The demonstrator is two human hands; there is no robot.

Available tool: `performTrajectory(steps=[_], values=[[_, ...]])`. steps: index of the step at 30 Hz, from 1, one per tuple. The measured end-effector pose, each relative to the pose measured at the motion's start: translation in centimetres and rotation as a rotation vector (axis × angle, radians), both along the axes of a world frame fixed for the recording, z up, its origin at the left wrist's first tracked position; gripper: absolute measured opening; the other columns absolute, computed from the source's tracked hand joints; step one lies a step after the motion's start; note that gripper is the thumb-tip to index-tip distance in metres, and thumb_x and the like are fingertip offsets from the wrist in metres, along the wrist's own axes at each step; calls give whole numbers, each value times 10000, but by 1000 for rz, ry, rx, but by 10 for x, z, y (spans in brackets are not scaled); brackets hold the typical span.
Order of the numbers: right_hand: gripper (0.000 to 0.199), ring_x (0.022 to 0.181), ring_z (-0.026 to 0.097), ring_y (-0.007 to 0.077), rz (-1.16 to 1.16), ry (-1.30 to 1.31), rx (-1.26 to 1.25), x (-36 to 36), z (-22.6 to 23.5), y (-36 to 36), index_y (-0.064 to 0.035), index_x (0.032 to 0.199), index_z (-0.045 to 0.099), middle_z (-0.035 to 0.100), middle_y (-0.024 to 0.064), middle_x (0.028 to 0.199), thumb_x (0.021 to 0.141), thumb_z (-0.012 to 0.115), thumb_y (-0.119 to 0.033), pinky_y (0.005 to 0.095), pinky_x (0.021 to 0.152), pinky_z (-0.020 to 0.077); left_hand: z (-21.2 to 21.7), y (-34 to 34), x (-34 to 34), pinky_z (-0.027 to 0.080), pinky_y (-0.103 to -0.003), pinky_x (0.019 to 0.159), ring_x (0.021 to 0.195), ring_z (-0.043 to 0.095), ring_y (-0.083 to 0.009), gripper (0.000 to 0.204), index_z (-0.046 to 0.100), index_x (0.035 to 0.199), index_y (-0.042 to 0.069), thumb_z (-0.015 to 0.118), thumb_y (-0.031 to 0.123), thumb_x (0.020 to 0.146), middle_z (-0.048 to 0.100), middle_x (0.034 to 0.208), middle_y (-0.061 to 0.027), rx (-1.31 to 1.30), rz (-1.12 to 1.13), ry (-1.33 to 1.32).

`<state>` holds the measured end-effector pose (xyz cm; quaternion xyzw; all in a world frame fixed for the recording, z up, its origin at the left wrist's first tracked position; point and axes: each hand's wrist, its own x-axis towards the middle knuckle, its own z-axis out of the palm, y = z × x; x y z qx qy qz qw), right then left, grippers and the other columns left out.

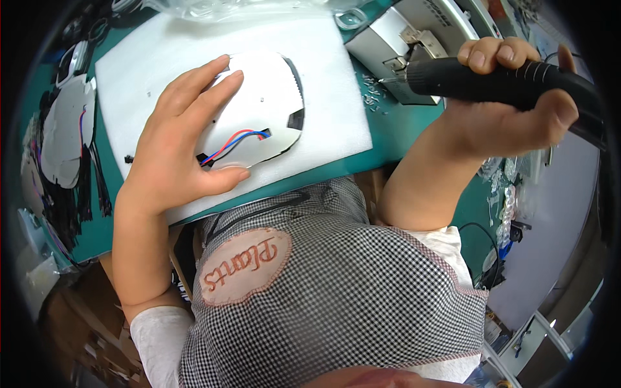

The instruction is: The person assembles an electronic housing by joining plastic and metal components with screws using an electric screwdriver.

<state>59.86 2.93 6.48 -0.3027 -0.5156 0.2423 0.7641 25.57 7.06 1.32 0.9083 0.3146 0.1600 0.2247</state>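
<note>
A white rounded panel with red and blue wires lies on a white foam sheet. My left hand rests over the panel's left side, fingers stretched and thumb spread along its near edge. Up at the right, my right hand is wrapped around a black electric screwdriver. The driver's tip points left, in front of a silver metal box with a small mechanism on its face. From this view I cannot tell whether the tip touches the mechanism.
Several loose screws are scattered on the green mat beside the metal box. More white panels with dark cables are stacked at the left. Clear plastic wrap lies along the far edge.
</note>
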Motion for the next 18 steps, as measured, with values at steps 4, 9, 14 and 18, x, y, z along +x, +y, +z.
performTrajectory(steps=[4,9,14,18], values=[[757,670,624,242,304,-184,142,-19,-1,8,-120,1336,511,643,141,916,884,509,-728,408,617,532,1,0,-4,378,-469,1136,1398,403,-380,1053,494,1456,130,876,372,505,424,1531,-145,-5,6,-13],[912,707,602,200,511,-267,118,-62,14,12,-140,1379,461,590,84,937,778,586,-815,370,654,512,3,-8,-9,314,-473,1175,1451,320,-382,1285,384,1520,91,890,529,424,317,1595,-154,42,127,21],[926,730,566,175,578,-227,135,-97,8,19,-193,1374,485,558,44,967,727,625,-841,341,671,478,-3,-10,-14,304,-467,1190,1446,327,-367,1318,359,1519,108,934,446,382,354,1566,-152,8,183,25],[926,749,557,172,765,-245,98,-99,6,35,-205,1390,482,553,35,994,726,639,-831,339,675,469,-12,-10,-17,324,-454,1181,1427,363,-358,1251,385,1494,110,951,388,413,400,1537,-150,-39,208,-42]])
